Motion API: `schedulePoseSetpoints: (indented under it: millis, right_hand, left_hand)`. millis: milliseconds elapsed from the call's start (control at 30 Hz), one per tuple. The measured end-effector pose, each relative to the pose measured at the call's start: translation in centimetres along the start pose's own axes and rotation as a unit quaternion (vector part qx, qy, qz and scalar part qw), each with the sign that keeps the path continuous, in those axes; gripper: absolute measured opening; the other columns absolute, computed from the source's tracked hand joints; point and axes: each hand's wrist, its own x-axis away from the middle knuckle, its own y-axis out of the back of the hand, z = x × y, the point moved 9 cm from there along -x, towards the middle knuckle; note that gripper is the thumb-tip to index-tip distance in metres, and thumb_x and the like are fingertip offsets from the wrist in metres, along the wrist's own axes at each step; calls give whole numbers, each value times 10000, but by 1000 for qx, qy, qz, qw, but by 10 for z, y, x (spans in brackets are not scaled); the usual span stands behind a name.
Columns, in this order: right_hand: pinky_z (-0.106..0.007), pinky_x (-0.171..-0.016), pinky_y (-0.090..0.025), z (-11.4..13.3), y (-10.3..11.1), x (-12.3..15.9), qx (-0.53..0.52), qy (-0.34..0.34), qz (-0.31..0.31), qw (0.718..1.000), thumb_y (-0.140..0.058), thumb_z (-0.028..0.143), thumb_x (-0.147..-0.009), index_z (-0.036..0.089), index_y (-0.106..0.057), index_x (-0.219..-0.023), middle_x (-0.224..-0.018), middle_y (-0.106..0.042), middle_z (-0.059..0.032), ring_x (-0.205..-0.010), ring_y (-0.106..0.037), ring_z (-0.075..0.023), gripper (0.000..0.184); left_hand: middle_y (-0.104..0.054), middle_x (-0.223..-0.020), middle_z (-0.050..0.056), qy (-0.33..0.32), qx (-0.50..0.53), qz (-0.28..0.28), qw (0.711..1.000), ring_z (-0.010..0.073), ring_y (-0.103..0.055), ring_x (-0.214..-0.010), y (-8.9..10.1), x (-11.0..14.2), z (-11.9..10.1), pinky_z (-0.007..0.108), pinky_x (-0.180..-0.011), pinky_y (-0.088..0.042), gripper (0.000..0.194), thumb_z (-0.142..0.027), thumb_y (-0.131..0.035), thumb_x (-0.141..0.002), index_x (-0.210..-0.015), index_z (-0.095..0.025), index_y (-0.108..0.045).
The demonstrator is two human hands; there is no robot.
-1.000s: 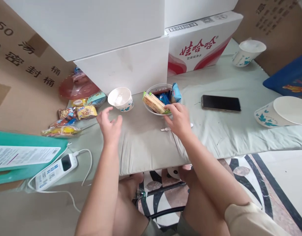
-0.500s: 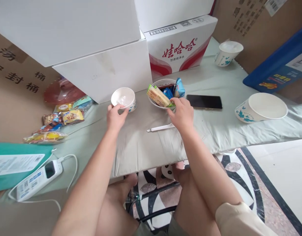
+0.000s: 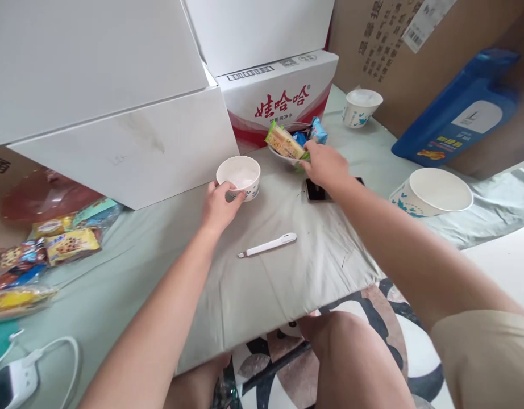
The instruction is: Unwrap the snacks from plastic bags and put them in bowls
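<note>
Right hand point(image 3: 328, 163) grasps the near right edge of a clear bowl point(image 3: 287, 161), while the left hand point(image 3: 221, 207) grips a small paper cup point(image 3: 252, 191) by its near side, thumb at the rim. White cartons point(image 3: 117, 153) stand along the back of a cloth-covered bench point(image 3: 228, 295). The bowl is in front of a carton with red lettering point(image 3: 266, 85); whether its base touches the cloth cannot be told. At the right are a blue jug point(image 3: 464, 116) and, nearer, a large paper tub point(image 3: 404, 199). Wrapped snacks point(image 3: 285, 142) fill the bowl. The cup sits to its left, slightly nearer. A phone point(image 3: 316, 192) lies partly hidden by the right forearm, and a white utility knife point(image 3: 268, 245) lies between the arms.
</note>
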Motion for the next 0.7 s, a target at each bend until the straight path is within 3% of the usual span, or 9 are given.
schedulePoseSetpoints:
  millis: [100, 200, 267, 367, 467, 567, 700]
  right_hand:
    - [-534, -801, -520, -44, 12, -16, 45, -32, -15, 998, -673, 346, -890, 228, -626, -1227, -1099, -723, -179, -990, -659, -377, 361]
    - [-548, -778, -525, -88, 22, -23, 122, -64, 11, 990, -700, 406, -863, 258, -622, -1225, -1062, -725, -165, -957, -673, -379, 398]
    - [-576, -837, -509, -112, 29, -26, 164, -66, 24, 984, -733, 412, -835, 235, -631, -1207, -1049, -722, -167, -1006, -667, -388, 424]
    - [-648, -980, -422, -136, 43, -32, 180, -43, -3, 983, -777, 412, -803, 179, -668, -1113, -1030, -709, -178, -1161, -616, -421, 402]
    - [-653, -973, -432, -165, 52, -38, 164, -83, -6, 983, -768, 370, -828, 155, -672, -1144, -1052, -710, -208, -1170, -633, -432, 394]
    - [-591, -878, -506, -194, 56, -45, 178, -149, 23, 972, -753, 278, -838, 142, -656, -1243, -1135, -712, -252, -1100, -687, -431, 438]
    - [-521, -854, -526, -214, 53, -64, 190, -178, 44, 965, -707, 165, -844, 85, -640, -1307, -1217, -690, -292, -1135, -687, -440, 475]
  left_hand:
    - [-560, -1039, 81, -39, 21, 26, 999, 267, -625, -958, -24, -19, -27, 402, -944, -498, 112, -289, -749, -791, -821, -218, -668]
    - [-559, -1011, 82, -76, 45, 52, 995, 232, -603, -859, -55, -42, -63, 405, -937, -499, 127, -291, -759, -776, -793, -196, -676]
    - [-553, -954, 70, -101, 66, 62, 991, 217, -588, -825, -76, -56, -91, 403, -939, -497, 129, -288, -763, -768, -779, -185, -685]
    - [-539, -856, 48, -150, 95, 83, 981, 231, -587, -853, -108, -71, -136, 399, -947, -487, 116, -255, -780, -736, -740, -185, -687]
    - [-508, -776, 33, -182, 122, 112, 969, 251, -587, -889, -137, -77, -172, 383, -930, -482, 144, -209, -814, -681, -681, -191, -672]
    - [-501, -769, 32, -189, 143, 135, 962, 250, -586, -900, -159, -78, -195, 364, -911, -482, 176, -168, -833, -646, -653, -189, -658]
    - [-527, -807, 50, -202, 129, 171, 956, 273, -593, -986, -187, -78, -210, 371, -950, -478, 178, -162, -836, -667, -687, -190, -662]
